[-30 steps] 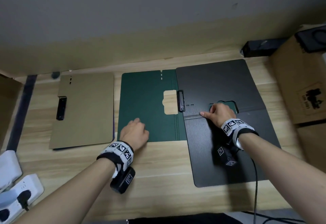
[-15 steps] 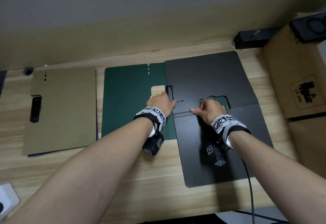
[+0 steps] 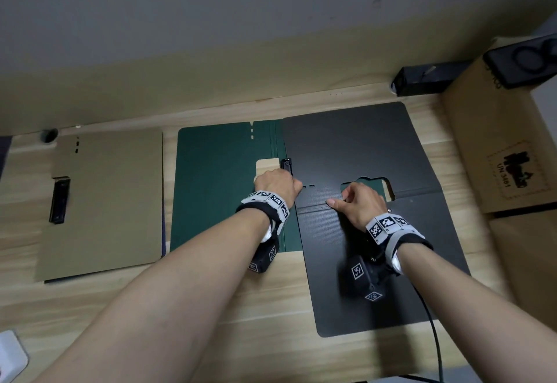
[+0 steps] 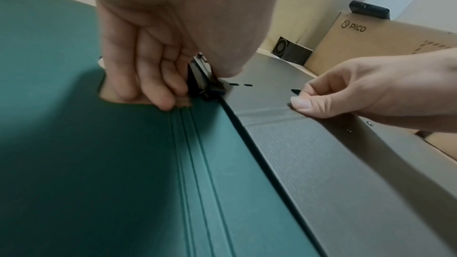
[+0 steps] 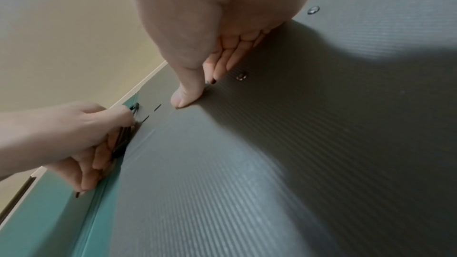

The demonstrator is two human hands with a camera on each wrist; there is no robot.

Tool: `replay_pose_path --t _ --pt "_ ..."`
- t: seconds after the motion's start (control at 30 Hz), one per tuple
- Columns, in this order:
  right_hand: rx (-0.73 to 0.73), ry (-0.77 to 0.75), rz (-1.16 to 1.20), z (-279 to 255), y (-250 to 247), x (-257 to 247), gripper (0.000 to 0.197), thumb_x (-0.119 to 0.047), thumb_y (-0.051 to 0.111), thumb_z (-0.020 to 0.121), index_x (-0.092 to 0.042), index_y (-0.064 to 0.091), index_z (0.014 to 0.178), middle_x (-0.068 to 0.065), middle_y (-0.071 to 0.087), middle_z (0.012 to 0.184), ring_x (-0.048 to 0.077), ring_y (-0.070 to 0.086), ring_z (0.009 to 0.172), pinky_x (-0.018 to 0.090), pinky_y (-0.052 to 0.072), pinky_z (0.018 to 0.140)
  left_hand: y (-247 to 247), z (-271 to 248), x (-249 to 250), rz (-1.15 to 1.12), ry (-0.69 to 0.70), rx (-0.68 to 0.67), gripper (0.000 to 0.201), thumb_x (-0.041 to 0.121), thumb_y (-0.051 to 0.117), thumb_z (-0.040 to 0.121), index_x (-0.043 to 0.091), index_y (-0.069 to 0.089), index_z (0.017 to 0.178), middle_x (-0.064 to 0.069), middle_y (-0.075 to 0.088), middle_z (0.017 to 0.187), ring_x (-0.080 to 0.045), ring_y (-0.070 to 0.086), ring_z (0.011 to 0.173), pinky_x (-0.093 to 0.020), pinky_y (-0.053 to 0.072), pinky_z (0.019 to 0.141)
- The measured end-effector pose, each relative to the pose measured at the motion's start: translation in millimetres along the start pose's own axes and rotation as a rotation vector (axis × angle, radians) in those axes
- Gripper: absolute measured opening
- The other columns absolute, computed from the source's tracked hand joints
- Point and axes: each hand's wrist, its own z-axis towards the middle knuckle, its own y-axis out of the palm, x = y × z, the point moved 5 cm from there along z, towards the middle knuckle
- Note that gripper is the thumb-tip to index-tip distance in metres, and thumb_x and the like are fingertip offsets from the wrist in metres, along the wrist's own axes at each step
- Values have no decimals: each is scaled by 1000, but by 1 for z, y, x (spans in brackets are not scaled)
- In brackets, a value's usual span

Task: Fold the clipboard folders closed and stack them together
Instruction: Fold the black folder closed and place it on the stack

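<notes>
Since a second ago the left hand point(image 3: 275, 185) has crossed from the near edge of the green folder point(image 3: 217, 186) up to the black clip point(image 3: 285, 165) at its right side, and the camera view has shifted left. Now the fingers point(image 4: 148, 77) curl down against the clip and the tan cutout point(image 3: 265, 164) beside it — thumb on the far side, so the hand grips the clip. The right hand point(image 3: 360, 201) sits on the black folder point(image 3: 355, 147), which lies open on the wooden desk point(image 3: 211, 307) and overlaps the green one's right edge; its thumb point(image 4: 300, 104) presses on the fold crease, its fingers curled at the cutout edge — whether they hold it I cannot tell. A tan folder point(image 3: 102, 201) lies closed, well apart at the left. Cardboard boxes point(image 3: 500, 153) stand at the right.
</notes>
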Motion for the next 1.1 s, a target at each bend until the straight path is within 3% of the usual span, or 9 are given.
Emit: replay_pose_path --t 0.2,0.33,0.47,0.6,0.7,0.77,0.8,0.93,1.1 --pt "41 5 17 -13 5 6 38 -58 69 78 -24 54 83 -5 60 89 19 57 86 37 44 84 6 -5 -1 -3 -28 43 34 33 42 95 6 61 101 -14 70 102 -33 66 94 -32 38 70" --pt "37 28 12 -18 5 7 35 -56 68 80 -24 53 82 -4 60 92 21 57 90 36 43 85 4 -4 2 21 -34 4 29 29 43 94 6 61 103 -12 70 104 -32 67 96 -30 38 70" --pt "104 38 25 -27 6 17 35 -54 68 80 -23 53 81 -4 58 89 22 58 89 36 45 82 6 -7 -2 -33 -52 -2 34 35 42 96 6 59 103 -12 69 104 -31 65 94 -31 39 68" --pt "134 0 29 -35 8 17 35 -53 68 81 -22 52 81 -4 55 89 22 56 90 37 44 81 10 -15 -8 -124 -48 -39 44 40 35 100 3 51 115 -18 64 114 -35 61 103 -34 39 71" --pt "123 -25 34 -38 7 15 36 -54 66 82 -21 51 83 -1 57 93 24 56 92 37 44 83 2 -31 -11 -186 -14 -19 39 38 35 100 4 48 114 -17 60 115 -35 59 99 -36 40 72" --pt "119 -44 38 -42 4 11 37 -54 65 83 -19 51 84 0 57 92 25 58 90 37 43 82 -5 -49 -14 -199 60 47 28 27 41 98 6 46 116 -14 55 118 -32 55 96 -38 42 71" --pt "118 -62 38 -44 3 9 37 -53 64 84 -19 51 85 -1 56 92 27 58 89 37 41 81 -7 -58 -16 -191 115 81 31 19 47 94 8 43 123 -13 50 124 -31 54 102 -39 45 73" --pt "123 -181 47 -57 -4 -5 36 -51 65 84 -19 51 89 0 55 95 28 52 89 33 35 78 -10 -87 -26 -11 337 166 83 6 62 82 16 19 152 -15 13 160 -32 32 139 -44 50 94" --pt "77 -407 45 -74 -12 -34 35 -53 66 81 -26 45 85 -10 48 88 19 48 81 33 35 81 -30 -102 -43 100 394 239 90 15 66 83 19 12 155 -16 2 164 -32 23 146 -45 41 107"
